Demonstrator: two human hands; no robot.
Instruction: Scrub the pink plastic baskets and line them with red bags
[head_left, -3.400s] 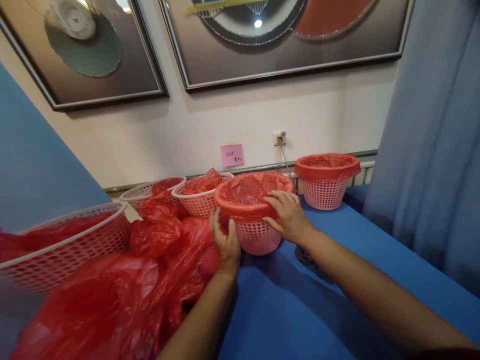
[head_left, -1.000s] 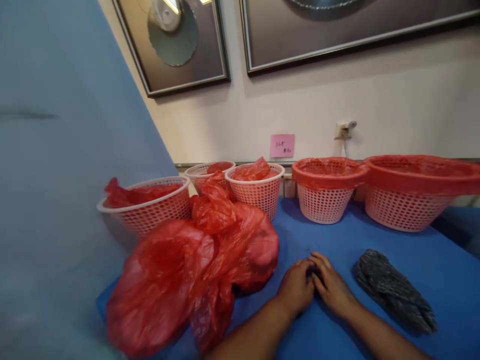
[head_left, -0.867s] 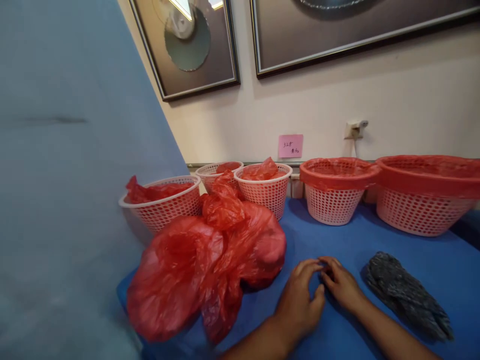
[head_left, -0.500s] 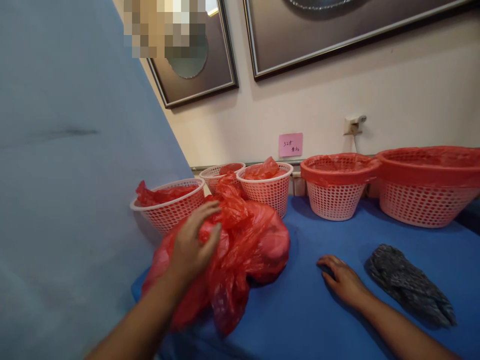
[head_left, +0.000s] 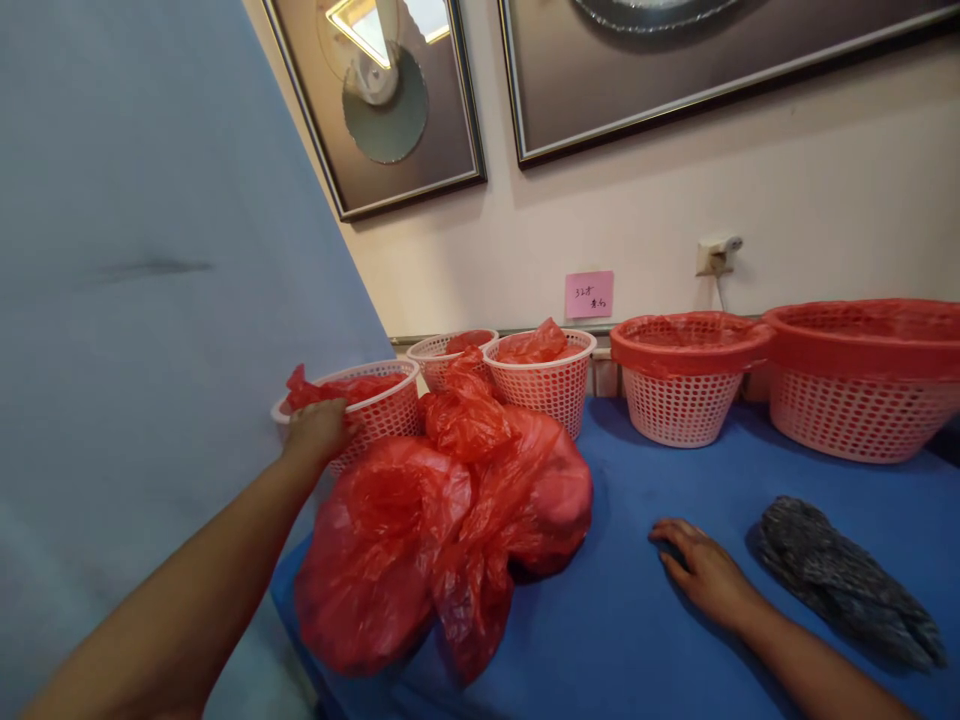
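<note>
At the near rim of a white plastic basket (head_left: 386,415) with red bag film inside, my left hand (head_left: 319,432) has its fingers curled over the edge; the fingertips are partly hidden. Just right of that hand, bulging red plastic bags (head_left: 375,570) lie on the blue table, their contents blurred by the film. My right hand (head_left: 701,565) rests palm down on the tabletop, fingers loosely apart and holding nothing. Beside it lies a crumpled dark grey cloth (head_left: 847,580).
Two more white baskets (head_left: 540,385) with red film stand behind the bags. To the right are two pinkish baskets (head_left: 679,405) lined with red bags. A light blue panel (head_left: 150,350) borders the left side. A pink note (head_left: 589,295) and a socket (head_left: 718,257) are on the wall.
My left hand has moved left and away from above the red bags to the left basket's rim, its fingers now curled. My right hand stays in place on the table.
</note>
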